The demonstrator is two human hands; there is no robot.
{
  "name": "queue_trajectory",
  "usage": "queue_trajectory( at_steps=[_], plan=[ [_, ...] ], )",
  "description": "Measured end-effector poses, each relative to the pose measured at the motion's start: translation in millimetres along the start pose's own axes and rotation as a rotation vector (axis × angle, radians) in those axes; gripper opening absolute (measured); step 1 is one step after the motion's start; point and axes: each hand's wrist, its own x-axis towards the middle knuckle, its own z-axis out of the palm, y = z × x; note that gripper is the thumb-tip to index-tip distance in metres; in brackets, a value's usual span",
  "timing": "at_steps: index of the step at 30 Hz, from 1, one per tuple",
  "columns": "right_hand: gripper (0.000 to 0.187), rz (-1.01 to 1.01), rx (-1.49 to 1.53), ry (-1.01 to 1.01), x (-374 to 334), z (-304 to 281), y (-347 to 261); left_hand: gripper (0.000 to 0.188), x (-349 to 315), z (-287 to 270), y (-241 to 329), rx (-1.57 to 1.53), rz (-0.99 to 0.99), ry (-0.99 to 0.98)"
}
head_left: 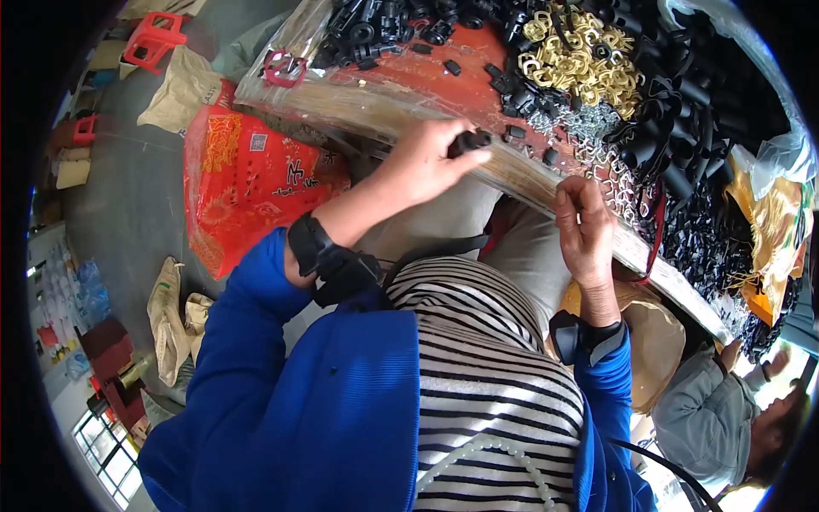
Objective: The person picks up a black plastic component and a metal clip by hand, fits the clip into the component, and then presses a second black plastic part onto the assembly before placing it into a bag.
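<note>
A person in a blue jacket leaned over a cluttered table (478, 94). The left hand (431, 158) had its fingers closed around a small black plastic part (470, 140), held right at the table's near edge. The right hand (584, 230) was curled at the same edge; whether it gripped anything could not be told. Black parts (699, 111) and gold clips (580, 60) were heaped close by, so a slipped grip would likely drop the piece off the edge.

Matt black plastic part (469, 141) in left hand (426, 162); worn wood table edge (512, 175) btwn hands; shiny brass-look rings (580, 64) beyond right hand (584, 226).
</note>
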Motion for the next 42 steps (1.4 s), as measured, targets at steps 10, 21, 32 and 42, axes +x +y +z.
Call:
queue_trajectory(
  at_steps=[10, 21, 32, 42],
  plan=[
    [0.004, 0.03, -0.033, 0.063, 12.1, -2.6, 16.7, 0.015, 49.7, 7.1, 7.7, -0.796, -0.365, -0.225],
    [0.009, -0.136, -0.083, 0.14, 32.5, -13.4, 25.1, 0.025, 58.3, 45.2, 21.3, -1.28, -0.672, -0.529],
    [0.017, -0.209, -0.179, 0.079, 5.4, -15.4, 7.8, 0.027, 35.0, 52.4, 34.0, -1.074, -0.597, -0.562],
    [0.014, -0.075, -0.129, 0.027, -17.0, -23.2, -10.4, 0.031, 10.3, 50.7, 51.6, -0.994, -0.462, -0.665]
  ],
)
